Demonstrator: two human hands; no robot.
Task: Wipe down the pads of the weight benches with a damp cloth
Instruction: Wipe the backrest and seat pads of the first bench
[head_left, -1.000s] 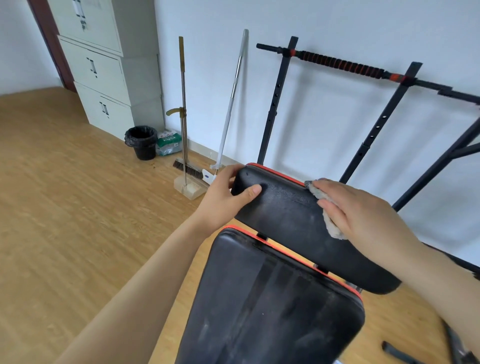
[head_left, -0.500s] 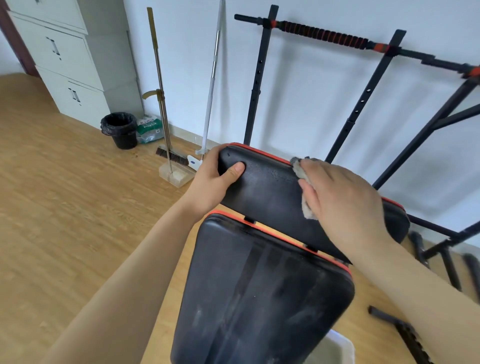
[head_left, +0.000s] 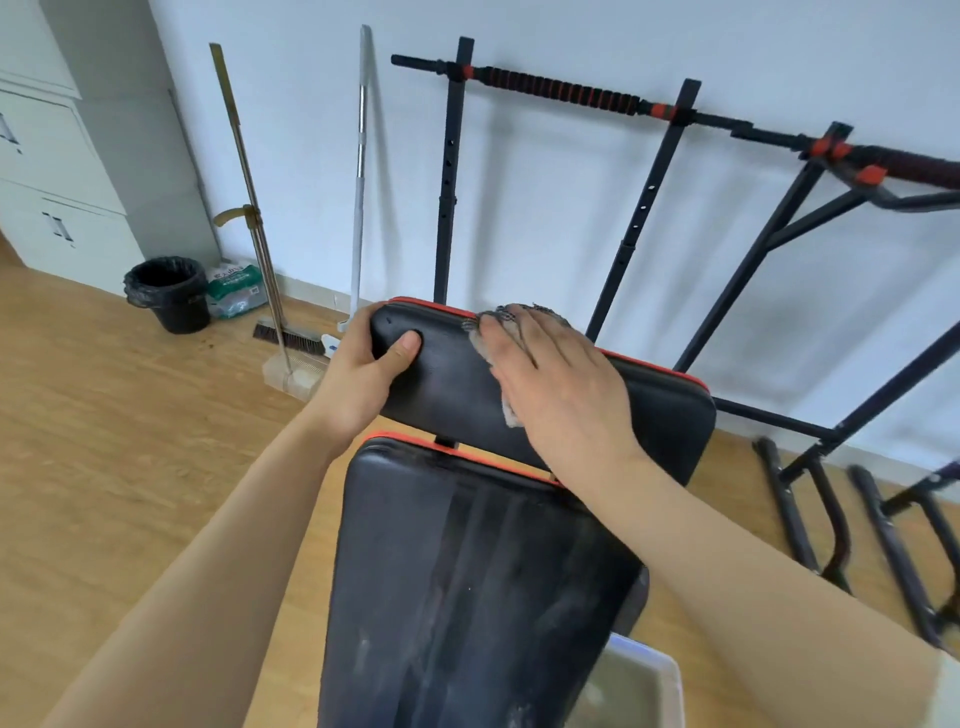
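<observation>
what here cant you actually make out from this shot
Head view only:
- Most of the cloth: covered by the right hand.
- Upper pad surface under that hand: hidden.
- Bench frame and legs: hidden beneath the lower pad.
- White tub: cut off by the bottom edge.
- Print on the green packet: too small.

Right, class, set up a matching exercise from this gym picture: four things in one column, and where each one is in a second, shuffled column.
Things:
1. cloth
2. left hand
3. bin
4. barbell

Places:
A. resting across the black uprights by the wall
B. on the floor beside the cabinet
C. pressed under the right hand on the upper pad
D. gripping the upper pad's left end

Pairs: 1-C, 2-D, 3-B, 4-A
</observation>
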